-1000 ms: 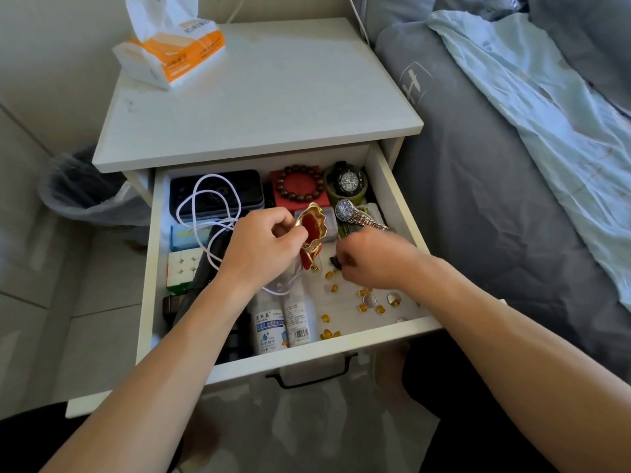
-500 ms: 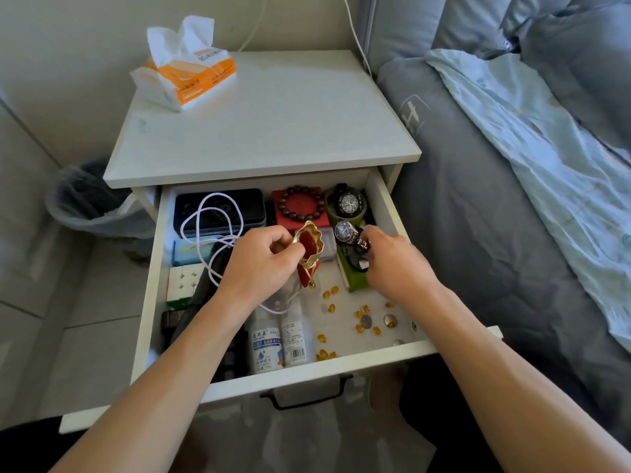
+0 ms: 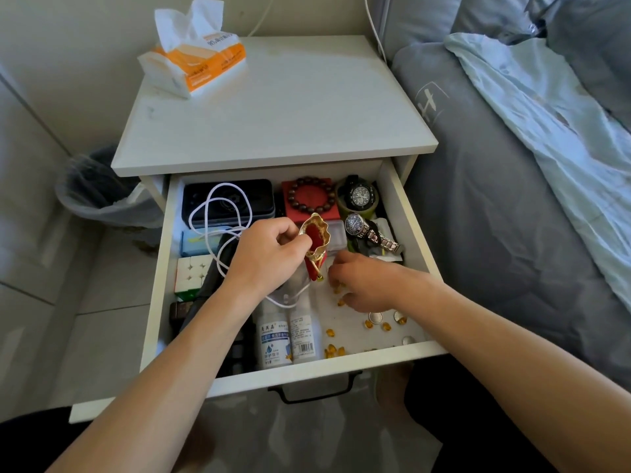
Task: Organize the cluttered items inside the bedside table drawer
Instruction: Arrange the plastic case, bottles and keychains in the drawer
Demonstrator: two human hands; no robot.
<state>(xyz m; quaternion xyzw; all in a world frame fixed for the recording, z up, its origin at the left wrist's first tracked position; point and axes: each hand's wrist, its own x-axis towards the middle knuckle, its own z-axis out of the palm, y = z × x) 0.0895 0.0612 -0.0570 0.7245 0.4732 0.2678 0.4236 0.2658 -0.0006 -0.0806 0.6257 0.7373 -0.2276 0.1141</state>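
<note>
Left hand (image 3: pixel 269 257) pinches the rim of a small red pouch with gold trim (image 3: pixel 316 244), holding its mouth open above the drawer (image 3: pixel 153 302) floor. Right hand (image 3: pixel 362 285) rests low on the floor just right of the pouch, fingers curled down over loose amber beads (image 3: pixel 333 349); whether a bead is actually pinched cannot be told.

Risks, as judged:
- Beads are small and round; a bead could slip on the lift and roll under the two white bottles (image 3: pixel 286 336) or toward the coins (image 3: pixel 375 317).
- Pouch mouth is narrow and soft; slack in the pinch could let it fold shut, so drops miss.
- White cable (image 3: pixel 218 213) loops under the left wrist; lifting could snag it.
- Metal-band wristwatch (image 3: pixel 370 232) lies near the right knuckles; easily nudged.
</note>
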